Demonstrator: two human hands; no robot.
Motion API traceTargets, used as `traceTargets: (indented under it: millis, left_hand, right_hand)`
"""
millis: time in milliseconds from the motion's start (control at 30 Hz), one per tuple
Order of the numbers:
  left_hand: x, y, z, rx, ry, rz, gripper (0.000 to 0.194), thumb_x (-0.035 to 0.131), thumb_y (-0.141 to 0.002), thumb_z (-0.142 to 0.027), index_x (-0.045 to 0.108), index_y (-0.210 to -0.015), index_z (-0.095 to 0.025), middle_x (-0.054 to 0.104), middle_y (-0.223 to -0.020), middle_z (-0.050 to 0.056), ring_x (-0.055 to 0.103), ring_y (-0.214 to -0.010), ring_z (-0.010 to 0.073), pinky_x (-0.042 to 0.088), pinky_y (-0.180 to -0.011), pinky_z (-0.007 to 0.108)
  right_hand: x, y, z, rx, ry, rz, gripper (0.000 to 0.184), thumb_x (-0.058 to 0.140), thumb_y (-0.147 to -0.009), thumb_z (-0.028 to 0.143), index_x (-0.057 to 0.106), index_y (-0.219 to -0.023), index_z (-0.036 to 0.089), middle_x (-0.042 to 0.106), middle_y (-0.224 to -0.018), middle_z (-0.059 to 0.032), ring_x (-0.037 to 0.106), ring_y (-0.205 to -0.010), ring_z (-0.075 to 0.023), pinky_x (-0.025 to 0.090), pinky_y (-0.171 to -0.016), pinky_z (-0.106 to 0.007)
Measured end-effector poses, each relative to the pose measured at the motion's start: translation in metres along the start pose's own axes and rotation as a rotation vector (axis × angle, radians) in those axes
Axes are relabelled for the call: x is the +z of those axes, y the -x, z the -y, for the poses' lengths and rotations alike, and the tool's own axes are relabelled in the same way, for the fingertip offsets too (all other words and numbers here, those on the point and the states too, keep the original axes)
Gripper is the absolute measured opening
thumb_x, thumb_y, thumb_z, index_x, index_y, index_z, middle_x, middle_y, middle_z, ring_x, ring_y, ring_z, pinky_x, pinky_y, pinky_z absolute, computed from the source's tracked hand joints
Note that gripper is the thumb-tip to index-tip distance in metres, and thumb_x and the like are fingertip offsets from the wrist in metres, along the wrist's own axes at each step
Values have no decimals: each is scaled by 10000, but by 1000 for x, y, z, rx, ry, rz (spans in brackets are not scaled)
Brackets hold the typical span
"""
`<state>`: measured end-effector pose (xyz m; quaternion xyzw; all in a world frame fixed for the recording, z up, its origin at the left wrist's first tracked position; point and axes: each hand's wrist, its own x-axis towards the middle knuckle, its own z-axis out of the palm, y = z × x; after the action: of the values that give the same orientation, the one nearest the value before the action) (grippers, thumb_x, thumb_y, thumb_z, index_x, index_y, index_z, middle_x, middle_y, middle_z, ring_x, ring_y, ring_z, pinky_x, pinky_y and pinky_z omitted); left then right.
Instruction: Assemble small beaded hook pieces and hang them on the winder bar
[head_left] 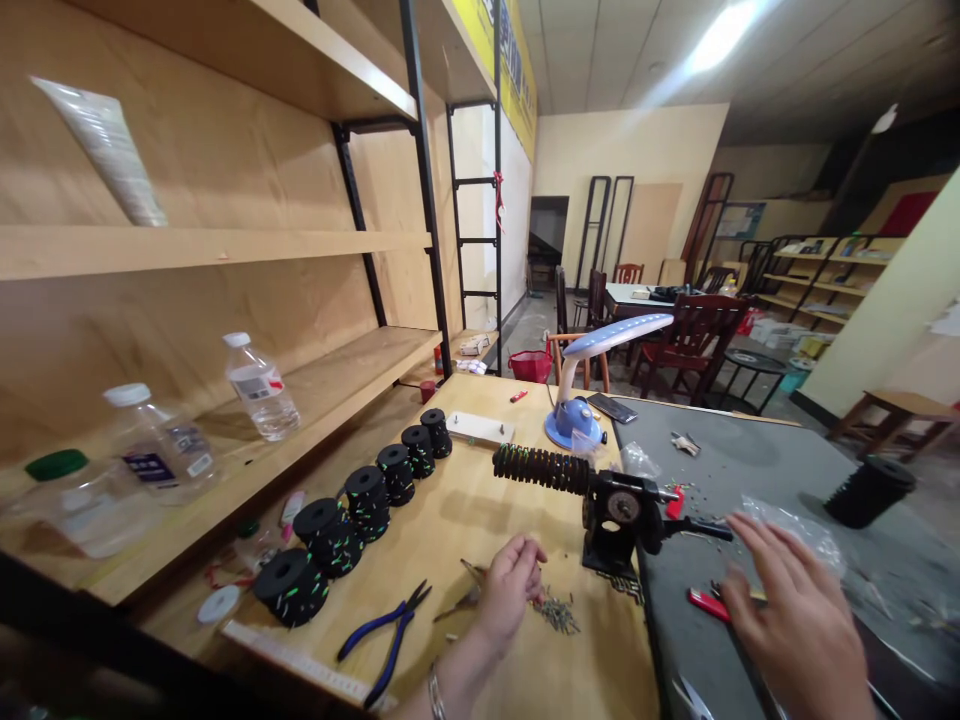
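Head view. My left hand (514, 578): fingers curling closed beside pile of small bits (559, 614); anything pinched, cannot tell. My right hand (801, 618): fingers standing open near crank (697, 527), contact unclear. Machine (622, 508): standing near table (465, 515) edge, bearing black roll (541, 469). Black spools (367, 503): lining left side. Pliers (409, 608): lying left of my left hand. Blue lamp (574, 422): standing behind roll.

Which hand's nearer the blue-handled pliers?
Left. The left hand is a little to the right of the blue-handled pliers, not touching them. The right hand is much farther right, over the gray surface, near the crank handle.
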<state>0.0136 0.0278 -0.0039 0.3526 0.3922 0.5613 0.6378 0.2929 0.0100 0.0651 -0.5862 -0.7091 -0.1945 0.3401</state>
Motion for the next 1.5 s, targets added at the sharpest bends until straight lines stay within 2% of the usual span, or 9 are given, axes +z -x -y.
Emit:
traceTargets:
  millis: [100,200,333,500,667,800,1033,1300,1500]
  left_hand:
    - [-2,4,3,0,-3,-3,504,664,-676,-659,513,-713,-179,280,-461,-119,253,-431,65,339,-481,222]
    - [-2,5,5,-9,-2,-5,501,666,-676,-658,511,-700,-182,273,-458,-118,246,-427,66,332,-475,224]
    - [2,13,5,-41,20,-3,501,665,-675,-660,491,-687,-190,260,-445,-125,210,-405,57,304,-455,220]
    - [7,34,1,-91,99,49,475,688,-690,-619,482,-680,-191,266,-444,-123,176,-406,52,298,-454,216]
    - [6,40,-6,-80,88,67,471,671,-715,-619,486,-688,-187,283,-441,-122,180,-396,46,318,-466,216]
    - [6,32,-13,-51,40,55,464,664,-729,-611,492,-695,-181,302,-452,-117,220,-404,47,341,-486,220]
    - [7,19,-24,6,34,82,421,660,-764,-560,500,-700,-176,336,-446,-110,277,-410,53,382,-513,231]
    - [12,5,-40,54,5,71,400,672,-755,-539,527,-695,-172,463,-451,-75,413,-410,75,458,-590,286]
    - [11,-6,-48,6,89,46,383,721,-707,-504,526,-686,-176,474,-460,-79,415,-411,70,452,-583,275]
  right_hand:
    - [14,-10,-50,-200,192,129,423,385,-866,231,553,-1237,116,652,-1197,-199,575,-1117,-371,458,-929,-530]
    - [42,-6,-73,-260,246,186,396,387,-866,143,583,-1209,120,682,-1157,-191,659,-984,-311,518,-851,-442]
    - [65,-20,-81,-212,248,187,374,406,-870,121,628,-1170,138,733,-1045,-173,694,-896,-294,540,-780,-395]
    - [89,-53,-83,-88,233,407,372,428,-849,97,664,-1130,159,759,-998,-167,719,-860,-288,531,-676,-353]
    - [109,-41,-84,-100,195,548,274,488,-846,159,724,-977,210,788,-806,-126,737,-711,-284,502,-580,-330]
    - [103,-14,-83,-113,165,600,296,475,-853,176,736,-984,224,789,-847,-131,741,-756,-279,531,-640,-341]
    - [73,15,-88,-85,-34,641,325,453,-861,294,750,-983,244,780,-845,-100,735,-765,-280,581,-694,-375]
    - [35,7,-89,4,-251,548,340,479,-860,488,734,-951,282,789,-898,-51,738,-802,-271,595,-688,-322]
    - [37,-11,-95,110,-297,423,454,486,-809,610,722,-958,251,787,-934,-76,739,-793,-293,596,-627,-323]
